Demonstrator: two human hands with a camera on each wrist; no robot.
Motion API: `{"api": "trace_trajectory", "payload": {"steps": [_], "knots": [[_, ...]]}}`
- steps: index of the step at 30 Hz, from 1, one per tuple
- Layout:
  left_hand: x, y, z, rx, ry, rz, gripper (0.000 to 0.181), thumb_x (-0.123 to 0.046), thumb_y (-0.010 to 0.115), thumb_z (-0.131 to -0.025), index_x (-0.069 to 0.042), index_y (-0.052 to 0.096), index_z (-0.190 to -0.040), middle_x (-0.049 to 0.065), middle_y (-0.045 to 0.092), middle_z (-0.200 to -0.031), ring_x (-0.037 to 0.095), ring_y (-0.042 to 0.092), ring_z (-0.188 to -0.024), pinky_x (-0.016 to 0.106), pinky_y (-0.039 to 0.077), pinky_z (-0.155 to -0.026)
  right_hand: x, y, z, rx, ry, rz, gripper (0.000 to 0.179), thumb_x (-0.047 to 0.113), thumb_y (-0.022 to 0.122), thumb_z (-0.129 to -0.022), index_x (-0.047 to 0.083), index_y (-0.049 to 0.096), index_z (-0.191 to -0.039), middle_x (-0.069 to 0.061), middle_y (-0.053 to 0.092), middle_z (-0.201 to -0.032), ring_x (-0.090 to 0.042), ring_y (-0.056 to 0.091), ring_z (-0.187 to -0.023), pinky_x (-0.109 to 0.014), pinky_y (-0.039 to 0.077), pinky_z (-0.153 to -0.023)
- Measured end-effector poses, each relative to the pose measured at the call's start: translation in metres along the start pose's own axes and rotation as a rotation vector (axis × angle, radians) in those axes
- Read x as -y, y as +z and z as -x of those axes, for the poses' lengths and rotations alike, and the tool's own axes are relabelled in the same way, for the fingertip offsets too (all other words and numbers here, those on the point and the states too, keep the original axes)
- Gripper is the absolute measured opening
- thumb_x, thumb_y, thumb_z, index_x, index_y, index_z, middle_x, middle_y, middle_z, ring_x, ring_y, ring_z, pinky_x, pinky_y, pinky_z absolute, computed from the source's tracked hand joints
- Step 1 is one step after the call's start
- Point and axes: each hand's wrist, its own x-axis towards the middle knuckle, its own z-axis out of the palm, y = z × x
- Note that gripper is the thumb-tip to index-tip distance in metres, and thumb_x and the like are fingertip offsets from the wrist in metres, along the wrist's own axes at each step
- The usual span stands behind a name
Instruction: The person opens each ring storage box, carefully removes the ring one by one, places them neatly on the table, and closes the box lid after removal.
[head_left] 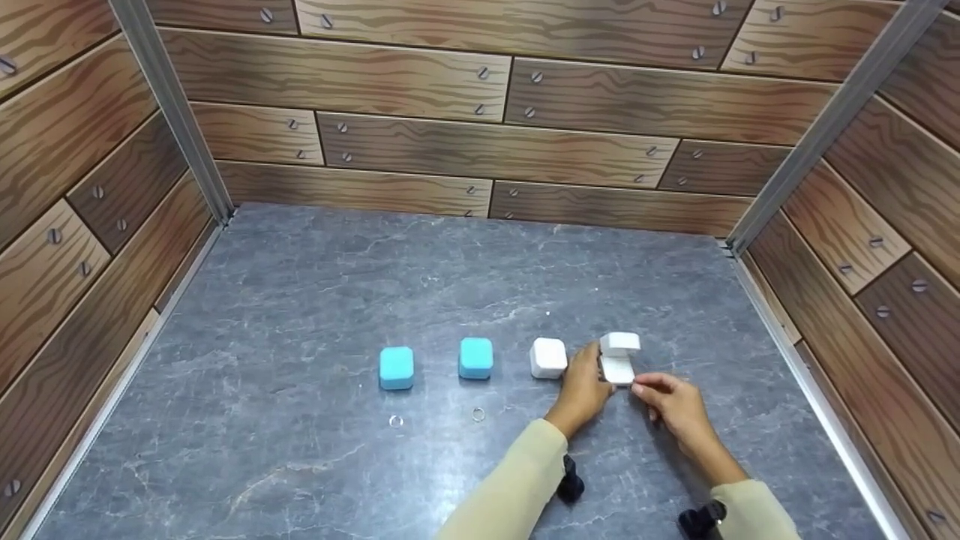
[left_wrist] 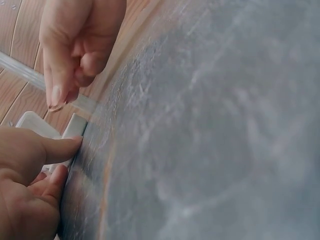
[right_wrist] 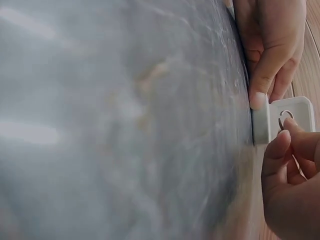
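Note:
An open white ring box (head_left: 620, 344) stands on the grey table at the right, its lid raised. My left hand (head_left: 583, 385) grips it from the left, with the thumb (right_wrist: 259, 100) along its front in the right wrist view. My right hand (head_left: 677, 409) pinches a thin ring (right_wrist: 286, 115) between thumb and forefinger, close in front of the box. From the left wrist, the ring (left_wrist: 57, 107) shows at the right fingertips above the white base. Just left of my left hand is a closed white ring box (head_left: 549, 358).
Farther left stand two closed turquoise ring boxes, one nearer (head_left: 475, 358) and one at the far left (head_left: 396, 368). In front of them lie two rings, a right one (head_left: 478, 415) and a left one (head_left: 396, 421). Wood-patterned walls (head_left: 405, 142) enclose the table.

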Motion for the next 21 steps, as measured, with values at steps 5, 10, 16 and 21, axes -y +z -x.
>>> {"api": "trace_trajectory", "payload": {"steps": [5, 10, 16, 21], "knots": [[0.0, -0.001, -0.001, 0.001, 0.005, 0.014, 0.063, -0.001, 0.082, -0.073, -0.005, 0.057, -0.131, 0.007, 0.067, -0.12, 0.02, 0.061, -0.112, 0.029, 0.048, -0.098, -0.001, 0.002, 0.011, 0.018, -0.01, 0.092, 0.022, 0.008, 0.076, -0.088, -0.007, 0.073, -0.104, 0.004, 0.062, -0.069, -0.007, 0.046, -0.049, -0.021, 0.04, -0.046], [0.0, -0.001, -0.001, 0.015, -0.002, 0.022, 0.064, -0.002, 0.082, -0.075, -0.006, 0.056, -0.132, 0.007, 0.067, -0.121, 0.018, 0.06, -0.112, 0.028, 0.048, -0.099, -0.004, 0.005, 0.02, 0.019, -0.046, 0.228, 0.017, 0.009, 0.077, -0.088, -0.004, 0.076, -0.099, -0.003, 0.073, -0.084, -0.001, 0.057, -0.068, -0.017, 0.047, -0.063], [0.0, -0.001, 0.0, 0.018, 0.003, 0.004, 0.062, -0.002, 0.082, -0.075, -0.005, 0.056, -0.13, 0.009, 0.066, -0.121, 0.021, 0.06, -0.114, 0.03, 0.047, -0.101, -0.007, 0.006, 0.024, 0.029, -0.11, 0.327, 0.009, 0.004, 0.076, -0.086, -0.002, 0.077, -0.093, -0.01, 0.076, -0.089, -0.003, 0.061, -0.077, -0.017, 0.048, -0.071], [0.0, -0.001, 0.001, 0.02, 0.001, -0.007, 0.063, -0.003, 0.083, -0.075, -0.005, 0.055, -0.131, 0.008, 0.066, -0.121, 0.021, 0.06, -0.114, 0.03, 0.048, -0.1, -0.006, 0.006, 0.027, 0.032, -0.156, 0.4, 0.006, 0.002, 0.075, -0.086, 0.0, 0.077, -0.091, -0.01, 0.076, -0.089, -0.005, 0.063, -0.079, -0.018, 0.049, -0.071]]}}
